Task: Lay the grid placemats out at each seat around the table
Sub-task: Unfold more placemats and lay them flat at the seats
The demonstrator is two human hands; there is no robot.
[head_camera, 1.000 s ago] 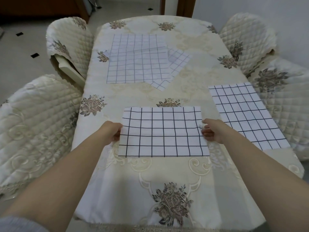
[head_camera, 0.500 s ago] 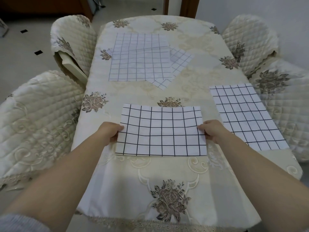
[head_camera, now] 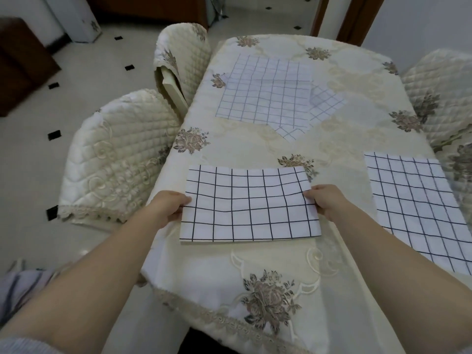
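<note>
Seating mat (head_camera: 250,203) at table's (head_camera: 255,254) near edge, ends pinched in left hand (head_camera: 168,205) and right hand (head_camera: 327,203); next: release, fetch from far pile (head_camera: 263,90).

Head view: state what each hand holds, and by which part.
Both hold the near grid placemat: the left hand grips the middle of its left edge, the right hand the middle of its right edge.
</note>
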